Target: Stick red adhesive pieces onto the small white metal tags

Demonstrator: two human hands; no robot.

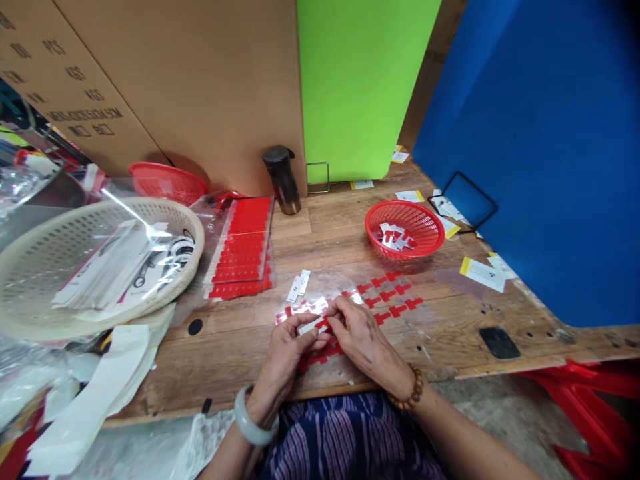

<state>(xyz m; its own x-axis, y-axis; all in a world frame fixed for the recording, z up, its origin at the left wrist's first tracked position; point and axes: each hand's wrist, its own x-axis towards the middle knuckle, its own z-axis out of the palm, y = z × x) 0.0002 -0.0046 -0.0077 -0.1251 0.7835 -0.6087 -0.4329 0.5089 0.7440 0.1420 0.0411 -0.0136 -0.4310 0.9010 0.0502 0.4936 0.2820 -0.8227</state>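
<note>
My left hand (291,345) pinches a small white tag (313,326) close to the table's front edge. Against the tag's right end, my right hand (361,331) has thumb and forefinger closed on a red T-shaped sticker (324,324). Beneath both hands lies a clear sheet with rows of red stickers (397,311), partly covered by my fingers. Just beyond the sheet are a couple of loose white tags (299,285). A red basket (430,230) at the right holds several white tags with red stickers on them.
Stacked red sticker sheets (243,243) lie left of centre, with a dark flask (283,180) behind. A cream basket (193,273) with plastic-wrapped cards stands at the left. Green (360,87) and blue panels (540,167) rise at the back and right. White-and-yellow cards (483,274) are scattered rightward.
</note>
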